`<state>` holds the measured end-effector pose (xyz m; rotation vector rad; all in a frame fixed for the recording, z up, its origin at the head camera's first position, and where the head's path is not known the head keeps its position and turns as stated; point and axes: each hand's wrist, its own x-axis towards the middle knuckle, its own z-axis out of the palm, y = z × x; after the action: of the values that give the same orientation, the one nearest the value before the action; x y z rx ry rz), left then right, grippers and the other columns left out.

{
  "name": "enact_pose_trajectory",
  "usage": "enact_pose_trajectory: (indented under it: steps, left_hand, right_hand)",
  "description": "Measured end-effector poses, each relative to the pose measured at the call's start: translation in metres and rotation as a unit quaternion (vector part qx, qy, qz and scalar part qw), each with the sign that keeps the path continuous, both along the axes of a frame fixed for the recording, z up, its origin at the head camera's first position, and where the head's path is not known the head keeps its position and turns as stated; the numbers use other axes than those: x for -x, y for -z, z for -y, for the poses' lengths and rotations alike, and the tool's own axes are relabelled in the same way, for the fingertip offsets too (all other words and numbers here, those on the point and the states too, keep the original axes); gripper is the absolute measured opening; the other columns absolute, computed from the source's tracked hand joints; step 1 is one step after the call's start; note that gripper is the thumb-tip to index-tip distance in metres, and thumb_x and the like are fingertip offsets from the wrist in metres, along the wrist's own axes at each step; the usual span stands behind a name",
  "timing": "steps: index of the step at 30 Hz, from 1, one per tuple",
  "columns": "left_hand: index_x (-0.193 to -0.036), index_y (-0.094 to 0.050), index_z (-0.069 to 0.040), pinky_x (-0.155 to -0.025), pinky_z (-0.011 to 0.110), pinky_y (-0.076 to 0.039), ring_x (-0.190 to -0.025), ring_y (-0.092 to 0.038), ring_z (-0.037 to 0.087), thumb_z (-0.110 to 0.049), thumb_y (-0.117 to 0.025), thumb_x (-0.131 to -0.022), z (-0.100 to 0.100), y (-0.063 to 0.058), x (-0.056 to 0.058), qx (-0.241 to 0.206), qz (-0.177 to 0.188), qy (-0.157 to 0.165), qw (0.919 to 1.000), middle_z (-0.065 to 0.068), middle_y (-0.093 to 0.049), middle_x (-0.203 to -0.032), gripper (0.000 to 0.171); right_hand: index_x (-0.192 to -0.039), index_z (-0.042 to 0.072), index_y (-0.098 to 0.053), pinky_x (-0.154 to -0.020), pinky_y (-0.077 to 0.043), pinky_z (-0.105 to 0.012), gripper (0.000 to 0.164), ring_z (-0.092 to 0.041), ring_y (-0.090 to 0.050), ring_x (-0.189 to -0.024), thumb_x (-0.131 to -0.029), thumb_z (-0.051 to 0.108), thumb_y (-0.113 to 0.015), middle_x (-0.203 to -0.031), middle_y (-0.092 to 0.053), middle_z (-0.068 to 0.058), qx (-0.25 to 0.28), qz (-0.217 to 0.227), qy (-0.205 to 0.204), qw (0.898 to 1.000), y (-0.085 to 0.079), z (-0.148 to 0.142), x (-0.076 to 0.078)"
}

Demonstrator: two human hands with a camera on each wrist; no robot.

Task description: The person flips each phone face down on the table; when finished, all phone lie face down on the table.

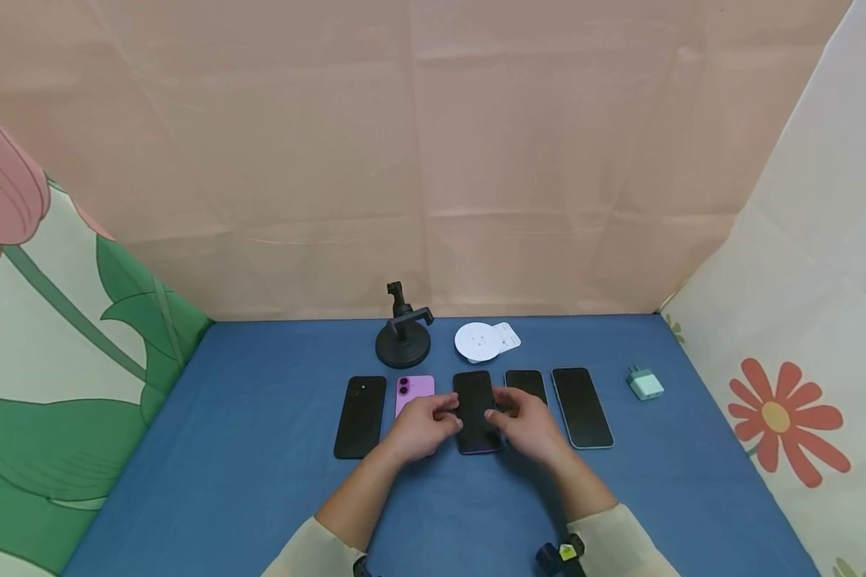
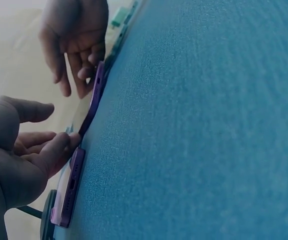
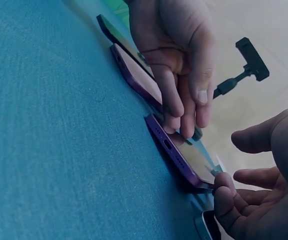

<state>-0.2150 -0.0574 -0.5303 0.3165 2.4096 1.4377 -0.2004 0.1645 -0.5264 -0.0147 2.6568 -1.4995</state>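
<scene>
Head view high, downward; wrist views close, middle phone (image 1: 475,413) in both.

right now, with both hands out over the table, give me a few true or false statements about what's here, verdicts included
1. The left hand and right hand are on either side of the middle phone. True.
2. The black stand holds a phone. False: no phone is on it.
3. The pink phone lies with its camera side up. True.
4. The charger plug lies left of the stand. False: it lies to the stand's right, beyond the rightmost phone.
5. The white disc sits on top of the middle phone. False: it lies on the blue table beyond that phone, right of the stand.
</scene>
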Motion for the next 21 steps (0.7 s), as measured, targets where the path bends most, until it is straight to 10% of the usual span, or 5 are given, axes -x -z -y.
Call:
enact_pose_trajectory:
  steps: [21]
  left_hand:
    - [-0.143,-0.062,-0.005,-0.099,0.046,-0.055,-0.118,-0.069,0.027,-0.037,-0.076,-0.095,-0.0075,0.0020,0.0018,0.002,-0.011,0.013,0.9999,0.010,-0.066,-0.139,0.060]
  right_hand:
    - [-0.136,0.006,-0.065,-0.090,-0.059,-0.045,0.039,-0.025,-0.070,-0.107,-0.099,0.017,-0.070,-0.131,-0.069,-0.011,0.061,-0.004,0.014,0.998,-0.0074,-0.0060,-0.0013]
